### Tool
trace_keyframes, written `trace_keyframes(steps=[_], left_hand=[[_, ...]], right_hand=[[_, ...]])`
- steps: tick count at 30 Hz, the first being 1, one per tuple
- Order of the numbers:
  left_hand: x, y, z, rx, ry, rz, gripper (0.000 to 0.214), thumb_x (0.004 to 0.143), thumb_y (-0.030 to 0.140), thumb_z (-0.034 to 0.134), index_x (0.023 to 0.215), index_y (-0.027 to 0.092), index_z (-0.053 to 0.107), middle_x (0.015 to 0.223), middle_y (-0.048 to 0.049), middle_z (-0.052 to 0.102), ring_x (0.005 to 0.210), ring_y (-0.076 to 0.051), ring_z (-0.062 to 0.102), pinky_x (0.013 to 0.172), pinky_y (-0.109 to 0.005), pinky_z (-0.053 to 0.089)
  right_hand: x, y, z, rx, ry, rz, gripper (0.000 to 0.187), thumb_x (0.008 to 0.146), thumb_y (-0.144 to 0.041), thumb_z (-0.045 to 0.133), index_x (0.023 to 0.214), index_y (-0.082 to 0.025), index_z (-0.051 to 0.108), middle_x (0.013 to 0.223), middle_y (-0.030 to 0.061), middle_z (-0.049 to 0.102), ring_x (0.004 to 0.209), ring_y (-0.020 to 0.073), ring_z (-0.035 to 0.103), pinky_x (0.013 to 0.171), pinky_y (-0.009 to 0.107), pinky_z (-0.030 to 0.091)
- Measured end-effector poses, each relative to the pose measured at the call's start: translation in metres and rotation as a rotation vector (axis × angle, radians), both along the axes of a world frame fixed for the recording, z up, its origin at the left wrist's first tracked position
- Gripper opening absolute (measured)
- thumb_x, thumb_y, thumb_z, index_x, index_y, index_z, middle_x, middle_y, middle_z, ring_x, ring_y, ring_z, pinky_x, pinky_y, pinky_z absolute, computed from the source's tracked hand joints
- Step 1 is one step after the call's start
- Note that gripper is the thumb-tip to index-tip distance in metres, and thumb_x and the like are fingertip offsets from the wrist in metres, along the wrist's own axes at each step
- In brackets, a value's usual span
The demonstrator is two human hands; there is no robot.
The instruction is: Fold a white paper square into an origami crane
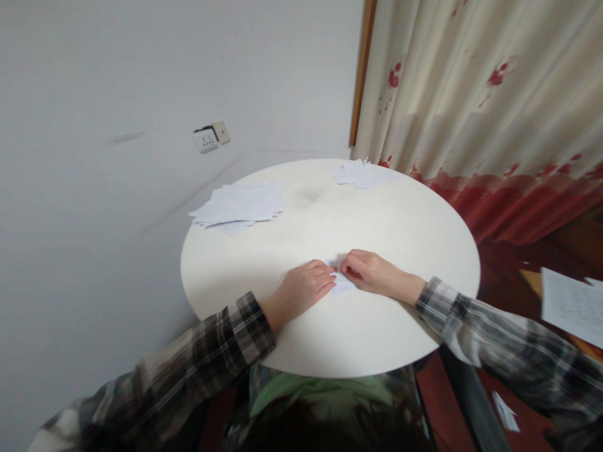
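Note:
A small piece of white paper (342,286) lies on the round white table (339,339), between my two hands. My left hand (301,290) comes in from the left, its fingers close together and pressed on the paper's left side. From the other side, my right hand (372,271) has its fingers curled in a pinch at the paper's upper right edge. Both hands partly cover the paper, so its full shape and any folds are hidden.
A stack of white paper sheets (242,204) lies at the table's far left. Smaller paper pieces (360,174) sit at the far edge. Beyond are a wall with a socket (205,139) and a curtain (452,94). Printed sheets (572,307) lie off to the right.

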State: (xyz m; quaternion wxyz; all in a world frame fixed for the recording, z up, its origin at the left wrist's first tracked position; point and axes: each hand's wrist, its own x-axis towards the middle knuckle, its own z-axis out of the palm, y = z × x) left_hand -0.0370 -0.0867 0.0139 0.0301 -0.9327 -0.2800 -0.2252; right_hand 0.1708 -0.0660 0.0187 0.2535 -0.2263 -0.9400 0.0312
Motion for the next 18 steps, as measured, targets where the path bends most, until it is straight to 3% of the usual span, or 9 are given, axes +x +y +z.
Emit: trace_keyframes(steps=[5,12,18], left_hand=[[-0.0031,0.0033,0.0010,-0.005,-0.005,0.006,0.018,0.086,0.022,0.048,0.088,0.016,0.065,0.093,-0.0044,0.067,0.092,-0.016,0.057,0.080,-0.030,0.051],[-0.0063,0.0046,0.0011,-0.027,-0.069,0.006,0.015,0.085,0.021,0.050,0.086,0.017,0.065,0.101,-0.0033,0.065,0.096,-0.016,0.055,0.085,-0.031,0.048],[-0.0056,0.0055,0.0006,-0.205,-0.193,0.196,0.017,0.076,0.023,0.062,0.092,0.018,0.058,0.085,-0.0026,0.063,0.083,-0.017,0.055,0.076,-0.032,0.047]], right_hand=[[-0.0009,-0.0038,0.0029,0.033,-0.022,0.055,0.019,0.086,-0.014,0.039,0.096,-0.013,0.055,0.078,0.0073,0.058,0.075,0.0150,0.051,0.071,0.031,0.045],[-0.0001,-0.0066,0.0021,0.089,-0.106,0.041,0.021,0.083,-0.016,0.042,0.090,-0.013,0.061,0.083,0.0089,0.059,0.078,0.0174,0.050,0.072,0.033,0.043],[-0.0008,-0.0063,-0.0006,0.114,-0.125,0.021,0.021,0.082,-0.016,0.043,0.095,-0.013,0.060,0.085,0.0092,0.058,0.081,0.0177,0.050,0.073,0.033,0.043]])
